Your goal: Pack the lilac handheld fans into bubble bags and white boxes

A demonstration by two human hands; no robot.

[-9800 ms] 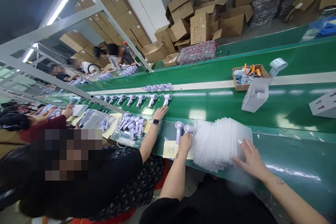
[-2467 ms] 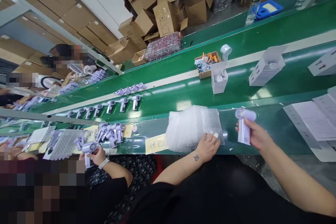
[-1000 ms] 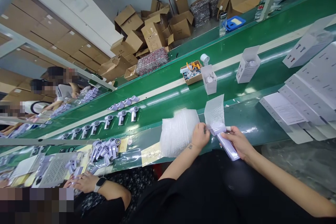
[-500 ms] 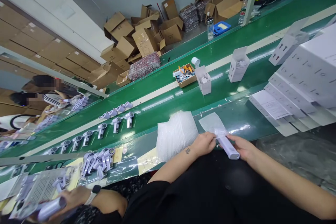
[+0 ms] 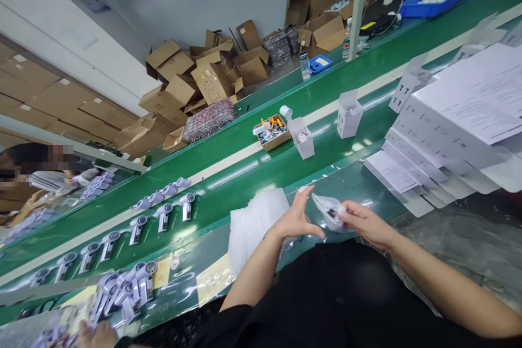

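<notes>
My right hand (image 5: pixel 367 223) grips one end of a white, see-through bag (image 5: pixel 328 207) over the work surface. Something dark shows through it, probably the pale purple device seen earlier. Close by on the left, my left hand (image 5: pixel 297 217) is open, thumb and fingers spread wide around air. It looks apart from the bag. Beneath and behind my left forearm lies a thick stack of flat white bags (image 5: pixel 253 220). A yellowish sheet (image 5: pixel 212 281) with handwriting sits beside the stack.
Pale purple handheld fans stand along the green conveyor (image 5: pixel 244 176), with a fan pile (image 5: pixel 128 288) at lower left near a co-worker's hand (image 5: pixel 98 333). Two white boxes (image 5: pixel 302 140) and a parts carton (image 5: pixel 272 133) sit ahead. Stacked white boxes (image 5: pixel 440 125) fill the right.
My left hand has let go and opened. The purple device no longer sticks out; my right hand holds the bag, now turned and bunched. The view has shifted right.
</notes>
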